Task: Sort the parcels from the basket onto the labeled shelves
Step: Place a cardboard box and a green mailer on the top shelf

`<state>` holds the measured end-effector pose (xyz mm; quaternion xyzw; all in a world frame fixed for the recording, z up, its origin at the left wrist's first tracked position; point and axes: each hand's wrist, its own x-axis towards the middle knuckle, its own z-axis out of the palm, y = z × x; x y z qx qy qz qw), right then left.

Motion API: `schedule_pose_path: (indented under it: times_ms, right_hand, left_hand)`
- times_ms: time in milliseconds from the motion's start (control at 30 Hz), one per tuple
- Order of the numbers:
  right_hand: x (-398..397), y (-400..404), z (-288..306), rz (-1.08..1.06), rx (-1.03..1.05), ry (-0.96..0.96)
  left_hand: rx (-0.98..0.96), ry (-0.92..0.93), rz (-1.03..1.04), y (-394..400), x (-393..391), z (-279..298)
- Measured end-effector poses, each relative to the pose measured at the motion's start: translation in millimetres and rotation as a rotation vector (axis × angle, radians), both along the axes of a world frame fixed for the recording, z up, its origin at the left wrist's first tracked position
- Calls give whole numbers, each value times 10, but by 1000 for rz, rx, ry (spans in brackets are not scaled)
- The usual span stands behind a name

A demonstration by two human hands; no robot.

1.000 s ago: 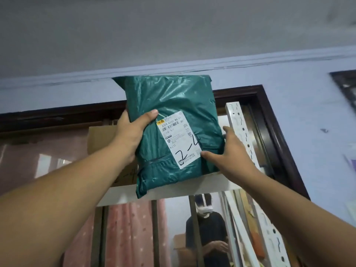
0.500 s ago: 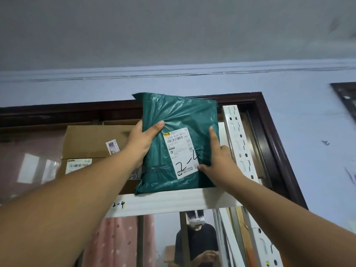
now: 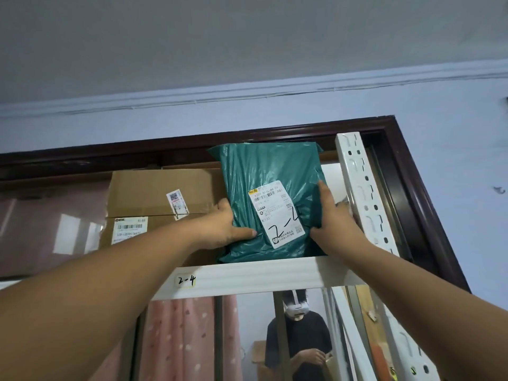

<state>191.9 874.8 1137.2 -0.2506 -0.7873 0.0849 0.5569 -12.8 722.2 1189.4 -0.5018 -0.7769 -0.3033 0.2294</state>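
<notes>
A dark green plastic parcel [image 3: 270, 174] stands upright on the top white shelf [image 3: 275, 273], whose front edge carries a handwritten tag "2-4" [image 3: 186, 280]. The parcel's white shipping label [image 3: 276, 214] also has "2-4" written on it. My left hand [image 3: 222, 228] grips the parcel's lower left edge, thumb across the front. Pressed against its right edge is my right hand [image 3: 334, 224], fingers pointing up. The parcel's bottom rests on the shelf behind the front lip.
Two stacked cardboard boxes [image 3: 159, 193] sit on the same shelf, touching the parcel's left side. A perforated white shelf upright [image 3: 362, 191] stands just right of my right hand. Behind is a dark window frame [image 3: 428, 204]. Glass reflects a person [image 3: 298, 334] below.
The parcel came down from in front of the shelf to rest upright on it. My left thumb slid to its lower edge; my right hand shifted up its right side.
</notes>
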Motion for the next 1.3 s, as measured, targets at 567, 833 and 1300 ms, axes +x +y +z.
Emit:
schedule_pose_path:
  times_ms: [567,833,1300]
  right_hand:
    - [-101,86,86,-161,-86,-308]
    - [-111,115,17,-189,-14,-219]
    - [40,-195,30,-274,195,-169]
  left_hand:
    - [61,-28,67,405,96,-157]
    - [174,-116,-7,406,112,-212]
    - [165,-150,62,200,391,-184]
